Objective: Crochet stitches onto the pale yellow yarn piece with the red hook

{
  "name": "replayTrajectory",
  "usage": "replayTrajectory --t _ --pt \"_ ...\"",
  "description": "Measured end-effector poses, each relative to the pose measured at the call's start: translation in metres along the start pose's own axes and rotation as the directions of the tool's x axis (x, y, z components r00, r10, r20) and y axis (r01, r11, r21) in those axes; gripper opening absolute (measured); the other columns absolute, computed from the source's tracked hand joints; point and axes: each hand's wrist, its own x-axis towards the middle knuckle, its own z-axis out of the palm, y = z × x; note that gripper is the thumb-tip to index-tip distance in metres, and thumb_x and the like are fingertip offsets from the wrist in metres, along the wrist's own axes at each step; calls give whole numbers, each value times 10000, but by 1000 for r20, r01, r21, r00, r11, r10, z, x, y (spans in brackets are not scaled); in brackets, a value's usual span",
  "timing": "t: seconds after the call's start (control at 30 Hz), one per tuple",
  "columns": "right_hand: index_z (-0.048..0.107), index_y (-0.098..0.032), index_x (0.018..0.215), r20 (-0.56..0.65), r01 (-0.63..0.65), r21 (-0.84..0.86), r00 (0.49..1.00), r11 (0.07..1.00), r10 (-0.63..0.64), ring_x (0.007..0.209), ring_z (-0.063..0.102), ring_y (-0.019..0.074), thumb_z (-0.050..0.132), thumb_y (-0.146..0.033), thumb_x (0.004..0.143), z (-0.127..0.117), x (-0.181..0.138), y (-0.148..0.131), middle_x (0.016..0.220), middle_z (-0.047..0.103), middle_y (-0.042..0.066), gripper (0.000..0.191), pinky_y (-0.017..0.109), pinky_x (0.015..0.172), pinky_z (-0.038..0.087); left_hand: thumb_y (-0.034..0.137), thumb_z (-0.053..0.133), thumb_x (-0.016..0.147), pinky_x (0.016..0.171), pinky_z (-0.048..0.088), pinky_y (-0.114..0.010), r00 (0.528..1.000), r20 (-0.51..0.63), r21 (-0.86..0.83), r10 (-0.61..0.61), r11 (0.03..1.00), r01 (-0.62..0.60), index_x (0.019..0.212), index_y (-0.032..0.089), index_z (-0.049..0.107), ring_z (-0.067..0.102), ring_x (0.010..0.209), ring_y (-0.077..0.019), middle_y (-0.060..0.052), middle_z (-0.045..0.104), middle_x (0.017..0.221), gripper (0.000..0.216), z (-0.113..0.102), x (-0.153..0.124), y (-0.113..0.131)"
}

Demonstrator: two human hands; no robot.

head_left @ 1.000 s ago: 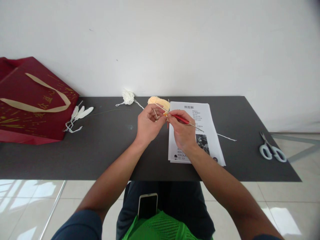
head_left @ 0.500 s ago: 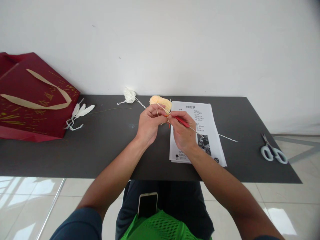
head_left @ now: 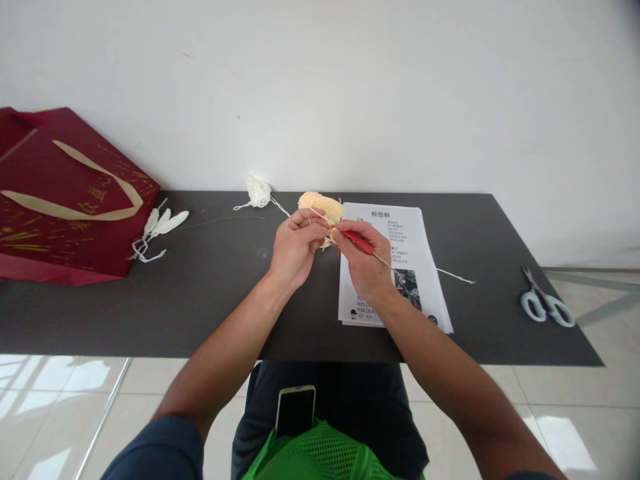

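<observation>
My right hand [head_left: 367, 260] is closed around a crochet hook [head_left: 359, 242] with a red handle, its thin metal shaft sticking out past the palm. Fingers of my left hand [head_left: 295, 247] pinch a small piece of pale yellow crochet work [head_left: 327, 241], mostly hidden between the hands. The hook's tip meets the work at my left fingertips, too small to make out. Just behind the hands lies a pale yellow yarn skein [head_left: 320, 204]. Beneath my right hand are printed pattern sheets [head_left: 430, 267].
A white yarn ball [head_left: 259, 193] sits at the table's back edge. On the left, white crocheted pieces [head_left: 170, 222] lie beside a dark red gift bag [head_left: 75, 200]. Scissors [head_left: 546, 303] rest at the right of the dark table [head_left: 200, 313]. A phone [head_left: 295, 410] is on my lap.
My left hand's fingers have curled in closer around the yellow work. The hook has shifted slightly left, and a bit more of the work shows below the fingertips.
</observation>
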Motion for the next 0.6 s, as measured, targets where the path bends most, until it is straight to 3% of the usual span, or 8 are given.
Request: replayTrajectory --t 0.23,0.37,0.6 --pt "776 -296 903 8 49 -45 999 998 -49 956 704 189 761 -270 838 -4 0 2 975 765 -10 72 388 966 557 19 703 542 509 355 -197 993 32 38 -111 993 110 803 139 715 519 560 -60 -3 673 711 288 -1 -1 3" --pt "774 -292 924 34 74 -82 997 994 -71 955 699 184 751 -269 851 -4 0 -2 974 761 -6 80 368 946 551 36 747 560 500 345 -191 996 32 36 -78 996 77 824 147 712 523 564 -56 4 671 721 288 -2 0 2" --pt "769 -298 919 38 82 -120 996 989 -78 939 693 191 753 -290 854 -4 -1 -7 972 758 -4 68 371 915 562 118 818 619 509 361 -183 998 -67 45 -17 999 20 847 151 714 532 589 -49 15 644 734 252 -2 1 0"
